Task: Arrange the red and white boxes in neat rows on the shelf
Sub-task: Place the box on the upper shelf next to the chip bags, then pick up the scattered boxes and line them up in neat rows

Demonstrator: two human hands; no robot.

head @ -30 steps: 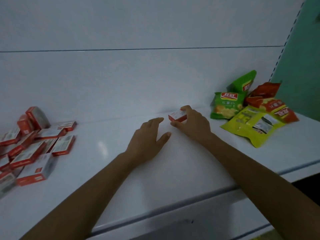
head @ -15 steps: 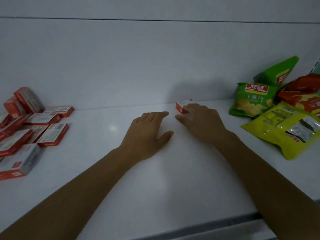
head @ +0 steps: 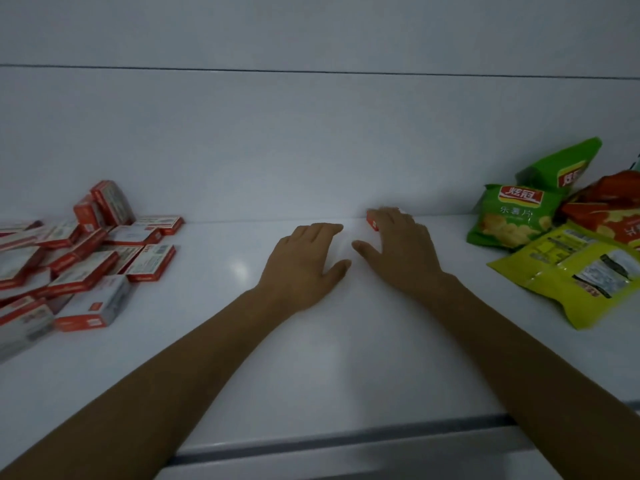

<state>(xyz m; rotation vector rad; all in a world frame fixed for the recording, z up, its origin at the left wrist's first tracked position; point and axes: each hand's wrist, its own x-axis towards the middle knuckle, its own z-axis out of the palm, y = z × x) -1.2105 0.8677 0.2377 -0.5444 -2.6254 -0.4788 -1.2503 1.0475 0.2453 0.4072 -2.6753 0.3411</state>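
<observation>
- Shelf (head: pixel 346 358), white and smooth, with a pale back wall behind it.
- The right hand (head: pixel 398 247) reaches to the back of the shelf. Its fingers lie stretched over a single red and white box (head: pixel 373 223) and the thumb is splayed off to the side, so the grip is wide, pressing rather than pinching.
- That box sits at the very back by the wall, mostly hidden under the fingers; only its red left end shows.
- The left hand (head: pixel 304 261) rests palm down on the shelf just beside the right, grip wide, holding nothing.
- A jumbled pile of boxes (head: pixel 86 258) lies at the left, well apart from both hands.
- At the right, a green bag (head: pixel 512 216), a yellow bag (head: pixel 575 275) and a red bag (head: pixel 606 216) overlap.
</observation>
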